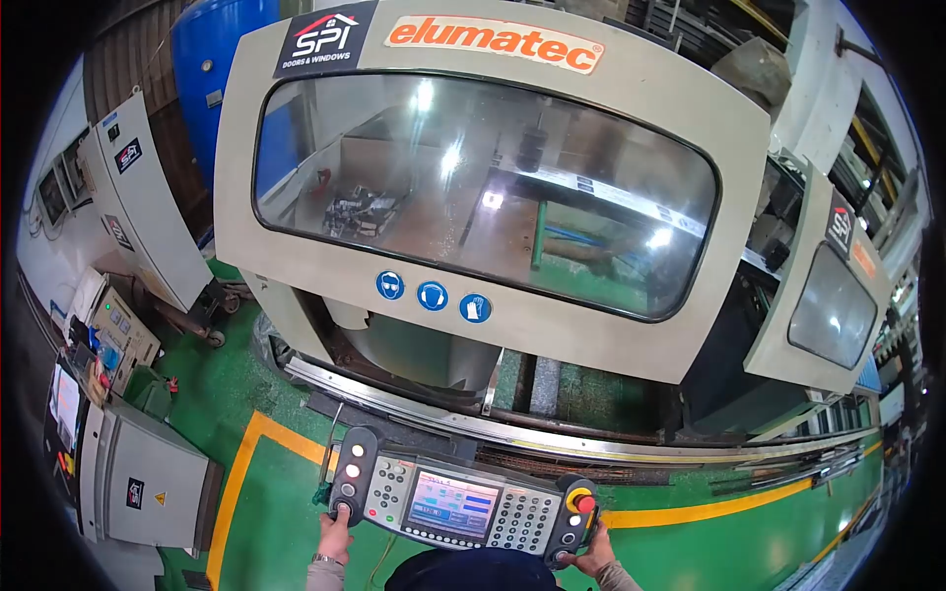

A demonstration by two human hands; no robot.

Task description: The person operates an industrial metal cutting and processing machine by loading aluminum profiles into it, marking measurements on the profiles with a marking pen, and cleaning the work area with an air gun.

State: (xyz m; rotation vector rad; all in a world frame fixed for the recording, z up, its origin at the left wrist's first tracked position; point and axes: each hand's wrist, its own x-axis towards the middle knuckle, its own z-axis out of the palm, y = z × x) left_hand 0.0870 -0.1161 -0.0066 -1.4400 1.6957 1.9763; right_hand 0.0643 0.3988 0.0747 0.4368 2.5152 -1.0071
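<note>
Grey and black, the panel (496, 512) sits low in the view, between my two hands and in front of the machine. My left fingers (340, 520) are closed on its left end, thumb over a button at the foot of the dark handle. My right fingers (597, 540) are closed about its right end, below the red knob (585, 504) on its yellow collar; their undersides are hidden. On the panel's face, the screen (453, 505) is lit, text too small to read; the keypad (522, 517) lies to its right. A metal band (325, 559) is noted on my left wrist.

Beyond the panel, a rail (424, 416) runs across, with a yellow line (233, 492) marked on the green floor (690, 547). Above stands the hood (611, 340), lettered "elumatec", with a wide window (394, 197) and three blue signs (433, 295) beneath it. To the right, a second hood (788, 360). To the left, a low cabinet (168, 473) bearing a warning triangle, a tall cabinet (148, 207) and a blue tank (222, 84).
</note>
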